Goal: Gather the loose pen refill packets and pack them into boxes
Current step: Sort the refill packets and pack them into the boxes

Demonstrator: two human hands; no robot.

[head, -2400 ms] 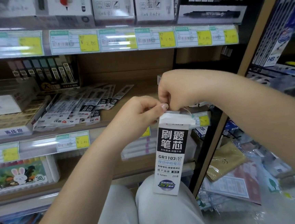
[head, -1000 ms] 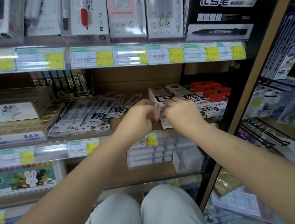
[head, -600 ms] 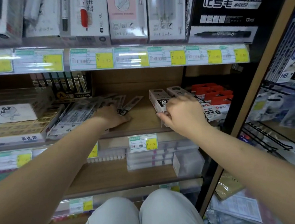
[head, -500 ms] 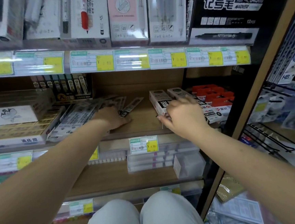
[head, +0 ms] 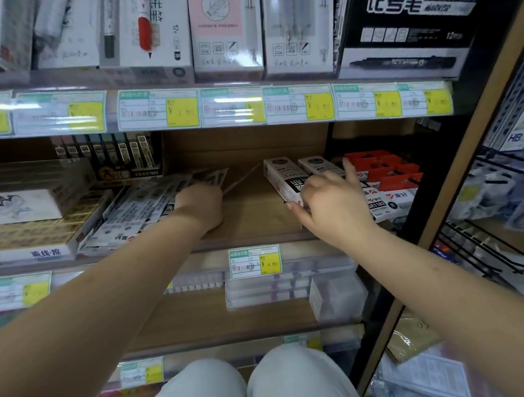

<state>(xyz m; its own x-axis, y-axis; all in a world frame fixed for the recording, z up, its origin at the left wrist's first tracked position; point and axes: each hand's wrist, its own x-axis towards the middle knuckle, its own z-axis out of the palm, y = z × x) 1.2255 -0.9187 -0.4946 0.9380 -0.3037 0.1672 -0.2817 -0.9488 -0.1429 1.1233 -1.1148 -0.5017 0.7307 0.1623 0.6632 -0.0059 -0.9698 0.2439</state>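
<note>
Our left hand (head: 202, 205) lies on the right edge of the loose refill packets (head: 147, 205), fingers tucked under or among them; we can't tell whether it has hold of any. Our right hand (head: 328, 205) rests on the near end of the white refill box (head: 284, 177), thumb at its lower left corner, other fingers bent over the top, index raised and pointing back. It looks like a light grip round the box end.

The packets are fanned in a flat heap on the middle shelf (head: 253, 218), left of centre. One thin packet (head: 243, 177) sticks out to the right of the heap, onto bare shelf between our hands.

Around:
- second white box (head: 318, 165) just beside the first, partly behind our right hand
- red-topped packs (head: 385, 171) stacked right of those, touching or nearly so
- left of the heap: tray of gold-labelled erasers (head: 29, 231), a white box with a sketch print (head: 11, 206) on top
- behind the heap: dark display box of upright refills (head: 121, 156)
- shelf above: pen boxes and a black marker box (head: 409, 14), a row of price tags (head: 183, 110) under them
- shelf below: clear plastic cases (head: 290, 284), one price tag (head: 255, 261) on the rail

Box lids appear closed; contents not visible. Nothing stands between our hands.
</note>
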